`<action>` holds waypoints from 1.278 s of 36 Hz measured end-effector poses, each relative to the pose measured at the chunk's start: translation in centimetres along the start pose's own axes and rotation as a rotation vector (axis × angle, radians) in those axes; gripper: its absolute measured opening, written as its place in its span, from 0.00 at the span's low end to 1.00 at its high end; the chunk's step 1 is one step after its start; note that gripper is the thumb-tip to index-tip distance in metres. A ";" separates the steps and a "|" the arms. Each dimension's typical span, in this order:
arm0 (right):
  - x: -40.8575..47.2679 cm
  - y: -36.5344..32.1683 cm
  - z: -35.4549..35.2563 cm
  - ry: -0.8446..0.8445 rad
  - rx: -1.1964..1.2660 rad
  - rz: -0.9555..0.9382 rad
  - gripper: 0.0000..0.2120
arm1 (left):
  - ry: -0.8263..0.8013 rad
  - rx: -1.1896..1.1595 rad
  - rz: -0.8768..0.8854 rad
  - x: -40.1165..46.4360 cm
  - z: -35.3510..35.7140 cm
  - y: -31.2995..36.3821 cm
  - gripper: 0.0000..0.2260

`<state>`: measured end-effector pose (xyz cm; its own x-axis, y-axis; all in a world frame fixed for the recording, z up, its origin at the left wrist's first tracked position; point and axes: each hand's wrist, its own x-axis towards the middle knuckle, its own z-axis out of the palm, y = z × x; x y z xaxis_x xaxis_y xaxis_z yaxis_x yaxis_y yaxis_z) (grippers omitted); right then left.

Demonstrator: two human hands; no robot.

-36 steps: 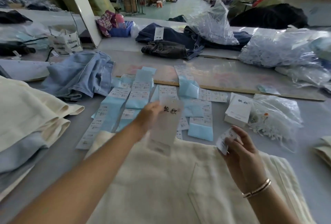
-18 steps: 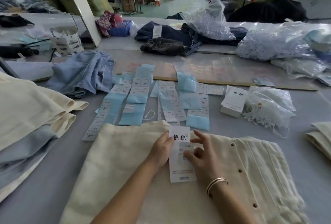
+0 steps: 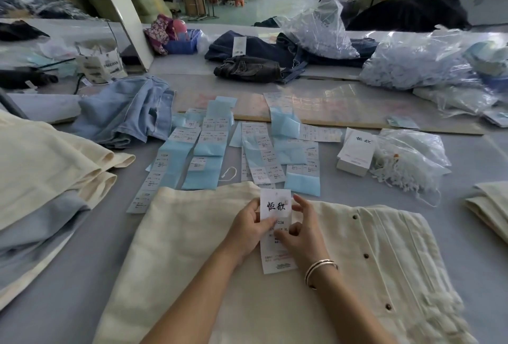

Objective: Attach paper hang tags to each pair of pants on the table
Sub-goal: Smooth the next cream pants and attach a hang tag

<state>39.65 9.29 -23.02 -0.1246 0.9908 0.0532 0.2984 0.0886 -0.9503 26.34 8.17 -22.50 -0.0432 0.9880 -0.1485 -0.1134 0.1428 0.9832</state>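
A clear plastic bag [image 3: 409, 162] of white string loops is seen beyond and to the right of the hands, with a small white box [image 3: 355, 154] of tags just beside it on its left. Farther off on the right, larger clear bags [image 3: 417, 63] are filled with pale contents that cannot be made out. A blue basket [image 3: 181, 45] is set far beyond the hands, its contents unclear.

A white hang tag [image 3: 275, 229] is held flat on the cream pants [image 3: 192, 247] directly under the hands. Its left edge is pinched by the left hand [image 3: 248, 226], thumb laid across the printed face. The right hand [image 3: 302, 236] is set on the tag's right side, fingers curled, with thumb and forefinger touching the paper; a bracelet [image 3: 320, 270] is worn at that wrist. Sticker sheets [image 3: 211, 148] with blue backing are spread just beyond the hands.
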 end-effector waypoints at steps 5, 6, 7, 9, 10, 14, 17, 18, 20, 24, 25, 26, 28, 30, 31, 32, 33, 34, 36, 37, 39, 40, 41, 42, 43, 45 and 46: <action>0.0 -0.6 0.1 -0.004 -0.074 0.019 0.34 | 0.044 -0.003 0.007 0.1 0.1 0.0 0.12; 0.0 -0.8 0.1 -0.017 -0.105 0.030 0.35 | 0.061 -0.017 0.003 0.1 0.1 0.0 0.12; -0.1 -0.9 0.0 -0.037 -0.135 0.050 0.37 | 0.082 -0.045 -0.004 0.1 0.0 0.0 0.11; -0.1 -1.1 -0.4 -0.094 -0.166 0.116 0.40 | 0.116 -0.155 -0.030 0.0 -0.2 0.0 0.10; -0.2 -1.3 -0.6 -0.123 -0.169 0.140 0.41 | 0.123 -0.213 -0.048 0.1 -0.3 0.1 0.10; -0.8 -1.4 -1.4 -0.224 -0.061 0.141 0.42 | 0.168 -0.146 -0.086 0.8 0.4 0.6 0.09; -1.5 -1.4 -2.7 -0.294 -0.101 0.096 0.44 | 0.328 0.150 -0.044 2.0 2.1 1.0 0.08; -1.6 -1.5 -3.5 -0.317 -0.111 0.089 0.43 | 0.383 0.252 -0.021 2.3 2.7 1.2 0.08; -1.0 -1.6 -5.7 -0.295 -0.151 0.076 0.36 | 0.419 0.443 0.054 2.5 4.0 1.2 0.11; 3.1 -0.9 -11.6 0.041 -0.306 0.056 0.14 | 0.331 0.921 0.190 2.2 5.9 -0.1 0.16; 4.4 -0.6 -13.1 0.115 -0.336 0.062 0.12 | 0.325 0.995 0.217 2.0 6.0 -0.4 0.17; 5.7 -0.2 -14.4 0.172 -0.377 0.067 0.11 | 0.331 1.018 0.260 1.8 6.2 -0.6 0.18; 8.2 0.8 -16.9 0.259 -0.498 0.065 0.09 | 0.339 1.009 0.377 1.6 6.2 -0.7 0.21; 10.4 1.7 -19.1 0.313 -0.640 0.103 0.09 | 0.360 1.044 0.460 1.6 6.3 -0.7 0.23; 11.3 2.1 -19.9 0.318 -0.710 0.139 0.09 | 0.366 1.073 0.486 1.7 6.3 -0.7 0.24; 12.0 2.6 -20.5 0.311 -0.781 0.174 0.09 | 0.360 1.103 0.509 1.9 6.4 -0.7 0.24; 12.5 2.9 -20.7 0.293 -0.860 0.203 0.09 | 0.351 1.132 0.526 2.1 6.4 -0.8 0.24; 12.9 3.2 -20.8 0.265 -0.945 0.224 0.09 | 0.346 1.155 0.532 2.2 6.4 -0.8 0.23; 13.4 3.7 -20.4 0.214 -1.078 0.253 0.13 | 0.345 1.187 0.524 2.2 6.4 -0.8 0.22; 13.5 3.9 -20.1 0.217 -1.099 0.265 0.15 | 0.345 1.192 0.519 2.2 6.4 -0.8 0.22; 13.9 4.2 -19.8 0.241 -1.122 0.263 0.15 | 0.336 1.184 0.513 2.2 6.3 -0.8 0.21; 13.9 4.3 -19.7 0.242 -1.145 0.252 0.14 | 0.331 1.178 0.512 2.2 6.3 -0.7 0.20; 14.0 4.3 -19.6 0.241 -1.161 0.242 0.13 | 0.327 1.174 0.512 2.2 6.3 -0.7 0.20; 14.0 4.4 -19.7 0.242 -1.175 0.221 0.13 | 0.324 1.171 0.511 2.2 6.3 -0.7 0.19; 14.0 4.4 -19.8 0.251 -1.150 0.201 0.12 | 0.321 1.171 0.509 2.2 6.2 -0.7 0.18; 14.1 4.5 -20.2 0.312 -0.991 0.164 0.11 | 0.314 1.167 0.498 2.2 6.2 -0.7 0.17; 14.1 4.3 -20.5 0.343 -0.874 0.154 0.10 | 0.314 1.164 0.492 2.1 6.2 -0.6 0.17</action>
<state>58.55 25.78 -20.12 0.2183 0.9616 0.1662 0.9079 -0.1377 -0.3959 32.50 10.57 -22.80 -0.0808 0.9179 0.3886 0.8958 -0.1041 0.4322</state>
